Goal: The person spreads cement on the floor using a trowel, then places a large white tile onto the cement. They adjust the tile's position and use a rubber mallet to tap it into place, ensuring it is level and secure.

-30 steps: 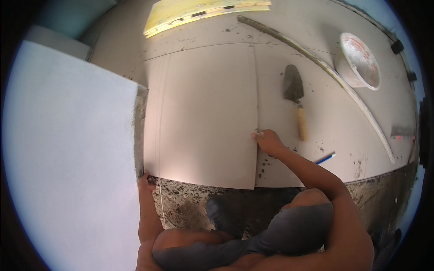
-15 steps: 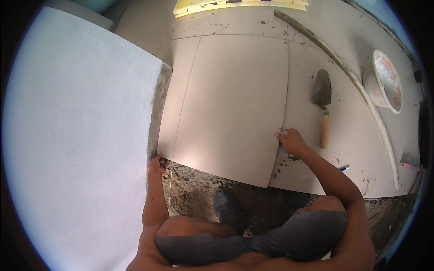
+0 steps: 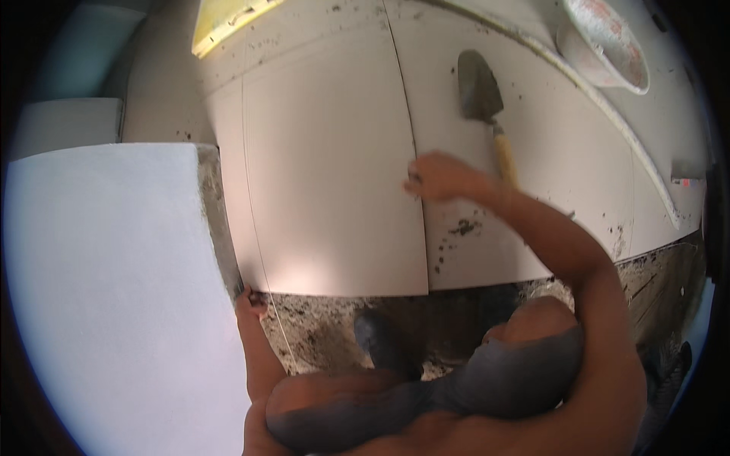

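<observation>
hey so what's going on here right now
A person's left hand is at the near left corner of a large beige tile, and the right hand is over its right edge; whether that one touches is unclear. A trowel lies on the neighbouring tile, with a white bucket farther off.

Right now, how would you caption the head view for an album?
Left hand at the near-left corner, right hand at the right edge of a large, rectangular beige tile.
</observation>
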Action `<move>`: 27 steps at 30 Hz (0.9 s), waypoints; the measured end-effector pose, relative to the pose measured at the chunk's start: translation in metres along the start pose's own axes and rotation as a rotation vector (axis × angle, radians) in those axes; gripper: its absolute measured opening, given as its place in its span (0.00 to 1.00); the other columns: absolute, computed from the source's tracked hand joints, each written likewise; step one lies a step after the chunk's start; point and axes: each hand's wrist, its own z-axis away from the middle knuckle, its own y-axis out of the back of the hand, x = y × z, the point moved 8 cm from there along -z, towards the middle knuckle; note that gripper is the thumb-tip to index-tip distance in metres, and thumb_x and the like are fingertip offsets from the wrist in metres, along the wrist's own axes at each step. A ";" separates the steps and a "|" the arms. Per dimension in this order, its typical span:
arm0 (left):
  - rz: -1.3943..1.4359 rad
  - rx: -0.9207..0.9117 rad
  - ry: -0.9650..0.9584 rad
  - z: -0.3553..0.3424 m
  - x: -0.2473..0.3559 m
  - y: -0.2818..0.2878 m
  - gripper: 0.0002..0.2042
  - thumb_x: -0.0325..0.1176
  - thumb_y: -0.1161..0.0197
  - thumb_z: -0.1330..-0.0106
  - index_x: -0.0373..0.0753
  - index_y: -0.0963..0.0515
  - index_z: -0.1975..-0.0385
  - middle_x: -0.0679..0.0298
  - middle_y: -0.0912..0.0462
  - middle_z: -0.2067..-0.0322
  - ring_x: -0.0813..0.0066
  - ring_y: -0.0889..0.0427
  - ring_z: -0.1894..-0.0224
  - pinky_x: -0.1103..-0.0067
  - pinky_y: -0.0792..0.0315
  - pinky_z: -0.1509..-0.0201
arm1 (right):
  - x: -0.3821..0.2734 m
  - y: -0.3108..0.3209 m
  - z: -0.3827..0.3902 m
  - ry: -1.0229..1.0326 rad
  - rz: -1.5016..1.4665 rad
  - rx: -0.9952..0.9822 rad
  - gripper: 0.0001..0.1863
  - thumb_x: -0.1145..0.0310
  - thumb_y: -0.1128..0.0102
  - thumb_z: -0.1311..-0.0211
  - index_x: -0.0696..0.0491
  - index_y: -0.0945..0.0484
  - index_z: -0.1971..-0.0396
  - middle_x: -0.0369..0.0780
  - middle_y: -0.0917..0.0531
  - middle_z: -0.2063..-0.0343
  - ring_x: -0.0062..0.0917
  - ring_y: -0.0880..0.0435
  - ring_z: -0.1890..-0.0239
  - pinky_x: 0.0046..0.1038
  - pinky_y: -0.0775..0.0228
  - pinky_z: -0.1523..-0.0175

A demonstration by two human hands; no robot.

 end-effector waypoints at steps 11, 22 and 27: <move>0.116 0.023 0.030 0.045 -0.002 -0.022 0.12 0.45 0.38 0.32 0.49 0.27 0.77 0.78 0.35 0.89 0.82 0.39 0.86 0.78 0.40 0.75 | -0.024 0.087 -0.090 0.163 0.375 0.431 0.24 0.60 0.45 0.37 0.63 0.29 0.47 0.57 0.27 0.47 0.48 0.27 0.42 0.44 0.36 0.38; -0.042 -0.110 -0.049 0.008 -0.003 -0.002 0.11 0.47 0.41 0.31 0.52 0.26 0.74 0.78 0.32 0.85 0.80 0.37 0.86 0.72 0.41 0.79 | -0.163 0.148 -0.135 0.490 0.533 0.977 0.34 0.44 0.52 0.33 0.52 0.36 0.35 0.46 0.36 0.34 0.40 0.42 0.30 0.44 0.53 0.27; -0.024 -0.066 0.017 0.043 -0.015 -0.002 0.11 0.46 0.42 0.30 0.52 0.26 0.73 0.78 0.31 0.83 0.82 0.36 0.85 0.72 0.40 0.78 | -0.043 0.116 -0.231 0.116 0.388 0.680 0.39 0.38 0.62 0.32 0.47 0.47 0.29 0.45 0.50 0.27 0.37 0.60 0.24 0.41 0.72 0.23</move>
